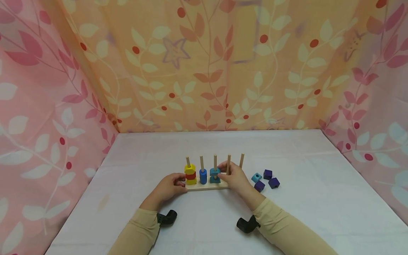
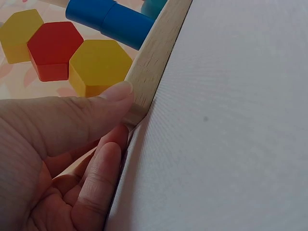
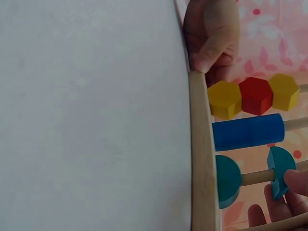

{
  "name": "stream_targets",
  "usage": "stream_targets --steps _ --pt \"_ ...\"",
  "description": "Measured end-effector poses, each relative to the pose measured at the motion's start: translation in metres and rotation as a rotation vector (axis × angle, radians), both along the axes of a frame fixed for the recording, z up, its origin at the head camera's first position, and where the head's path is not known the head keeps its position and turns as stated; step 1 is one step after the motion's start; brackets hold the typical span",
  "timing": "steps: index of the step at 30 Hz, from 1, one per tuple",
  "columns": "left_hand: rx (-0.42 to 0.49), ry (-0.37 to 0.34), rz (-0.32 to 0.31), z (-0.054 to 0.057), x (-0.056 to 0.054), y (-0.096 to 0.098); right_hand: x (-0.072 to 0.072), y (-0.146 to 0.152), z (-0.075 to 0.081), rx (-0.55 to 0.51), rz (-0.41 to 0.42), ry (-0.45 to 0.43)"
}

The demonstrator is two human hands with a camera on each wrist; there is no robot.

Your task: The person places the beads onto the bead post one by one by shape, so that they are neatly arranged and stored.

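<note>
A wooden peg stand (image 1: 207, 188) with upright pegs sits on the white table. At its left end my left hand (image 1: 168, 186) grips the base, thumb over the edge and fingers below in the left wrist view. My right hand (image 1: 238, 180) pinches a teal half-round block (image 3: 280, 166), which is threaded partway down the third peg. Beneath it, with bare peg between, another teal half-round block (image 3: 227, 182) rests at the base. The first peg carries a red hexagonal block (image 1: 190, 175) between two yellow ones. Blue cylinders (image 3: 248, 132) fill the lower part of the second peg.
Right of the stand lie a loose teal block (image 1: 256, 177) and three purple blocks (image 1: 273, 183). The fourth peg (image 1: 228, 163) and fifth peg (image 1: 242, 161) are bare where they show. Patterned curtains (image 1: 207, 71) border the table at the back and sides.
</note>
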State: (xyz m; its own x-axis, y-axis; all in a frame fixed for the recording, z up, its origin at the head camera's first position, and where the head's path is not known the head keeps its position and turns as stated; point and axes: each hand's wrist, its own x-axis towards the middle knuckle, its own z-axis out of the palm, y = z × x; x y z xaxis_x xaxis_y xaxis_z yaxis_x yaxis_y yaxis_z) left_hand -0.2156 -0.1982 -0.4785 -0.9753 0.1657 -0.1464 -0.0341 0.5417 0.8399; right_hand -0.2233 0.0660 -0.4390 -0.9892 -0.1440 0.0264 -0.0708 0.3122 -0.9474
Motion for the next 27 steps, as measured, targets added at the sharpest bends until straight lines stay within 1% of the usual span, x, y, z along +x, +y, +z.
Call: stream_targets --steps 6,12,17,24,27 --pt "-0.002 -0.003 0.009 0.0 0.0 0.0 -0.002 0.0 -0.009 0.029 0.006 -0.012" --pt "0.01 -0.004 0.011 -0.001 -0.001 0.0 -0.002 0.0 -0.016 0.077 0.008 0.015" --pt "0.008 -0.008 0.009 0.0 -0.001 -0.001 -0.001 -0.001 -0.015 0.094 0.009 0.025" --pt "-0.003 0.027 -0.016 0.0 -0.001 -0.001 0.001 0.002 -0.014 0.09 0.031 0.022" --pt "-0.007 0.033 -0.024 0.0 0.0 -0.001 0.004 0.006 -0.012 0.096 0.04 0.036"
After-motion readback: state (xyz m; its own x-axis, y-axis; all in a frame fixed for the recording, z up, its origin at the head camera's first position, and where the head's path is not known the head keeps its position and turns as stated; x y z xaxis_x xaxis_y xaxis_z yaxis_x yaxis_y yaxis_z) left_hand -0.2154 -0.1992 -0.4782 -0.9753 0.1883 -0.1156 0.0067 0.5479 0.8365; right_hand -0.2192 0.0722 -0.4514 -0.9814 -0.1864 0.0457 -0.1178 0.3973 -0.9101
